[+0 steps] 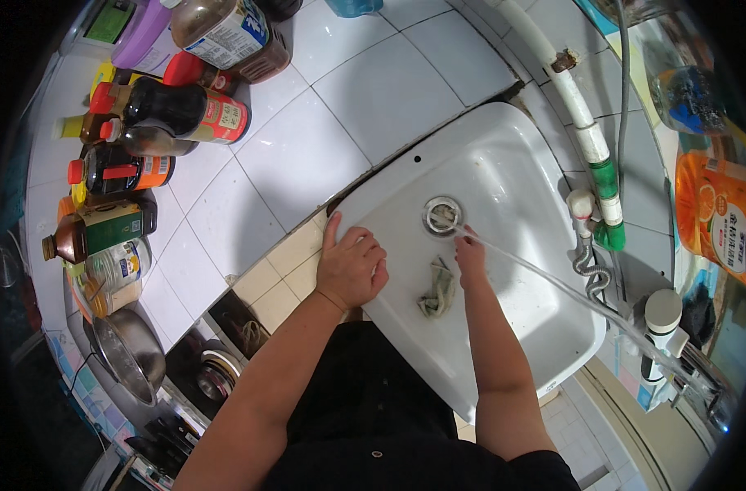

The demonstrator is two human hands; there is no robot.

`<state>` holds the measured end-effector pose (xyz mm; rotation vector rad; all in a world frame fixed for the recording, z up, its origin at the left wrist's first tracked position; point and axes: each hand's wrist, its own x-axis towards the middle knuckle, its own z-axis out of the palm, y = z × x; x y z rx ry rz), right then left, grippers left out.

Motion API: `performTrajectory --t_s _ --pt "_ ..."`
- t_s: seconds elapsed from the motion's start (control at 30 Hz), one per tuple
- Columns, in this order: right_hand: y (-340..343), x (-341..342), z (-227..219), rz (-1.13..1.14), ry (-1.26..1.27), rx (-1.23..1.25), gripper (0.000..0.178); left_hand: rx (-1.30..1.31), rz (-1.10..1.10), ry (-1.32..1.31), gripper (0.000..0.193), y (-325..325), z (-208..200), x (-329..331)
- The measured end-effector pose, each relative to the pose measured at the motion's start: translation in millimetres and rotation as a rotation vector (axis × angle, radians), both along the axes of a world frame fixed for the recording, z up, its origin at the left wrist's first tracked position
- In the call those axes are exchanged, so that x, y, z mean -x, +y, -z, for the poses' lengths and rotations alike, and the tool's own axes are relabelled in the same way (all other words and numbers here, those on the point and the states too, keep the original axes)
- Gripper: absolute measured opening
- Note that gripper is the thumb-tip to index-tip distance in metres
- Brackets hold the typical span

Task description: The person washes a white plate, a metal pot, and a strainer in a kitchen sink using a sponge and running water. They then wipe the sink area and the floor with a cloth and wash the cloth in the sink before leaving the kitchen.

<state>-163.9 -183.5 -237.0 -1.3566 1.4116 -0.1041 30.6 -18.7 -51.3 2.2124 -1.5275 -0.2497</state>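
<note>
A white sink (520,327) lies under my hands. My left hand (352,266) leans on its left rim, fingers mostly curled against the edge. Inside the basin my right hand (469,255) is closed just beside the round metal drain (430,222); what its fingers hold, if anything, is hidden. Something small and pale sits in the drain opening. A wet, crumpled greyish cloth (438,289) lies on the basin floor to the left of my right forearm. From the tap (712,401) at the lower right, a stream of water (545,277) runs past my right hand toward the drain.
Sauce bottles (164,106) and jars crowd the tiled counter (332,147) at the left. A metal bowl (131,356) stands at the lower left. White pipes (590,143) run along the right, near an orange detergent bottle (712,213) and a white-capped container (662,313).
</note>
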Motion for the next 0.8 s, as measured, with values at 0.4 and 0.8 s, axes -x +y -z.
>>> performTrajectory --t_s 0.4,0.8 --pt "12 -51 -9 0.377 0.028 -0.251 0.044 0.033 -0.006 -0.005 0.006 0 -1 0" --pt "2 -42 -4 0.545 -0.029 -0.211 0.03 0.054 0.004 -0.006 0.004 0 -2 -2"
